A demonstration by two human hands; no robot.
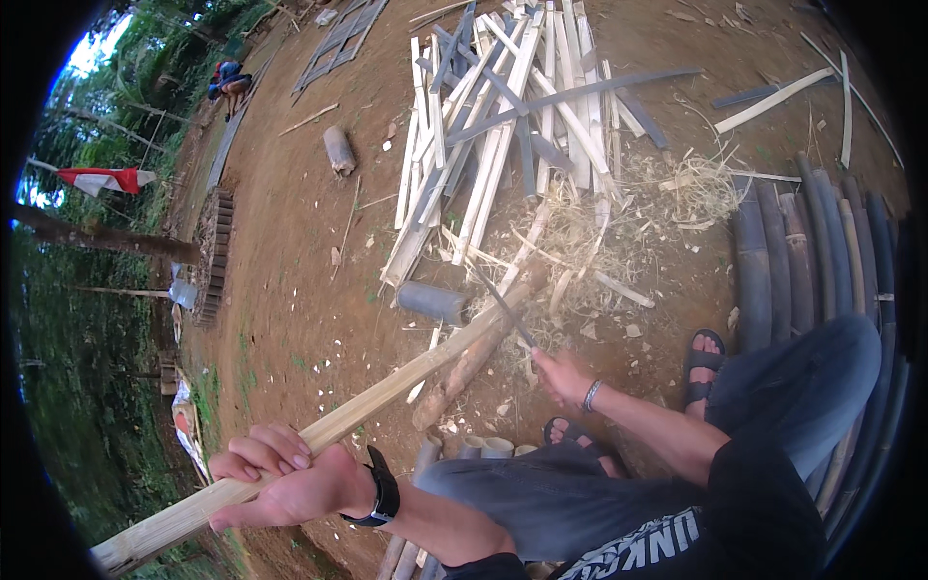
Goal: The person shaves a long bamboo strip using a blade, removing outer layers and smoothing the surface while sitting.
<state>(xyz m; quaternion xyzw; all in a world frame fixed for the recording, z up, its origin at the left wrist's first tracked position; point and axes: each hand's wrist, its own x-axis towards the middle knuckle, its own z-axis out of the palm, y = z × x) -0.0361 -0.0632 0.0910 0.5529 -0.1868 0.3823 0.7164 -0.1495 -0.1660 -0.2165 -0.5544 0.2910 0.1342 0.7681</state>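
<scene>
My left hand (304, 483) is wrapped round a long split bamboo strip (391, 389), which slants from the lower left up to the middle. The strip's far end lies over a round wooden piece (447, 394) on the ground. My right hand (564, 377) grips the handle of a long, thin-bladed knife (508, 314). Its dark blade crosses the strip close to the far end, pointing up and left. Whether the edge bites into the wood, I cannot tell. Pale shavings (580, 232) lie heaped beyond the blade.
Many split bamboo slats (503, 126) are piled ahead. A short bamboo section (432, 302) lies left of the blade, another (338, 151) farther off. Dark bamboo poles (754, 271) lie at the right. Cut bamboo ends (498, 448) sit by my leg. A person (230, 82) bends far off.
</scene>
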